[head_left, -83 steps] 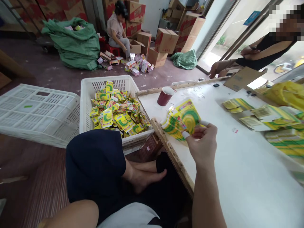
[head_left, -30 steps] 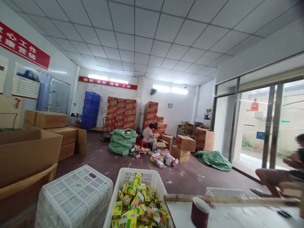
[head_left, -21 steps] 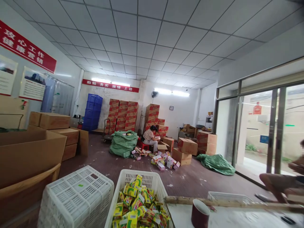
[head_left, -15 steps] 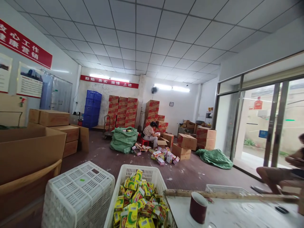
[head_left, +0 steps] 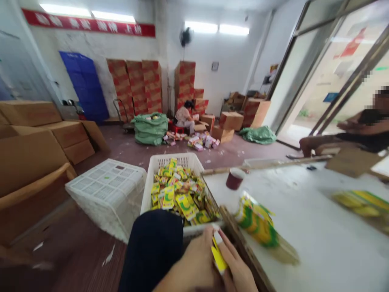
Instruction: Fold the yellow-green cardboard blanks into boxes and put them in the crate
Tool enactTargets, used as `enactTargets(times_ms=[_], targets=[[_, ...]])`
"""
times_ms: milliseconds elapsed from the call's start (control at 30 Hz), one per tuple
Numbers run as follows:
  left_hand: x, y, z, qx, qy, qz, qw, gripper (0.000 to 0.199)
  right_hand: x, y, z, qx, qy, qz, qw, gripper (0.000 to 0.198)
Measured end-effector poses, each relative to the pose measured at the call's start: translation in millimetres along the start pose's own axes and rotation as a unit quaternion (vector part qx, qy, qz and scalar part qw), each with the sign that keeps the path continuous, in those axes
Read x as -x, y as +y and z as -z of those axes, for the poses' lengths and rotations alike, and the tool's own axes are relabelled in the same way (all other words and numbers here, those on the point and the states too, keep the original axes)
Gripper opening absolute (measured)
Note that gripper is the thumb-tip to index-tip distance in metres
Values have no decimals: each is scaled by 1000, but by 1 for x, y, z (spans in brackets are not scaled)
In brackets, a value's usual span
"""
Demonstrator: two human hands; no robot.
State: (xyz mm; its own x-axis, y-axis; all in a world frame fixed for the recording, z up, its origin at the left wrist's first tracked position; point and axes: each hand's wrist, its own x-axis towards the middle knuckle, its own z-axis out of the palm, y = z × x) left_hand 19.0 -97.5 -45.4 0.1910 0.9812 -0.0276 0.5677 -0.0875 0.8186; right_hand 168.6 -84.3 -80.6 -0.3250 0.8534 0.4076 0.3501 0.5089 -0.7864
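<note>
At the bottom middle, my left hand point(head_left: 196, 259) and my right hand point(head_left: 240, 265) come together around a small yellow carton point(head_left: 219, 259) with a white flap. Fingers of both hands are closed on it, and much of the carton is hidden. Just beyond them stands a white plastic crate point(head_left: 148, 190), heaped with small yellow and green cartons point(head_left: 168, 197). To the right, a clear-wrapped row of yellow-green cartons point(head_left: 258, 221) lies on the white table point(head_left: 310, 235). A second blurred yellow pack point(head_left: 363, 205) is farther right.
A dark red cup point(head_left: 235, 179) stands near the table's wooden edge strip point(head_left: 243, 253). An upturned white crate point(head_left: 106, 178) and cardboard boxes point(head_left: 33, 150) are at left. One person point(head_left: 184, 117) sits at the back among cartons; another point(head_left: 358, 129) sits at right.
The view has tilted down. My hands, the small carton, my dark-clad knee and the yellow packs on the table have come into view.
</note>
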Motion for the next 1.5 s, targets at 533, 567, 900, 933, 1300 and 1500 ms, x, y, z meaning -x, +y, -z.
enactTargets(times_ms=[533,567,900,933,1300,1500], targets=[[-9,11,38,-93,43,-77,992,50,-8,-1,46,37,-44,47,997,23],[-10,12,39,-96,43,-81,991,52,-11,-2,50,29,-64,45,996,21],[-16,9,32,-127,97,-86,983,51,-13,-6,36,-35,5,-63,997,49],[-20,4,35,-136,144,-75,977,57,-17,-1,43,-33,26,-80,996,61],[-36,-31,31,-121,222,-38,967,66,-71,58,126,267,157,-230,923,43],[-24,-30,20,-31,135,2,990,46,-77,61,123,285,115,-189,933,45]])
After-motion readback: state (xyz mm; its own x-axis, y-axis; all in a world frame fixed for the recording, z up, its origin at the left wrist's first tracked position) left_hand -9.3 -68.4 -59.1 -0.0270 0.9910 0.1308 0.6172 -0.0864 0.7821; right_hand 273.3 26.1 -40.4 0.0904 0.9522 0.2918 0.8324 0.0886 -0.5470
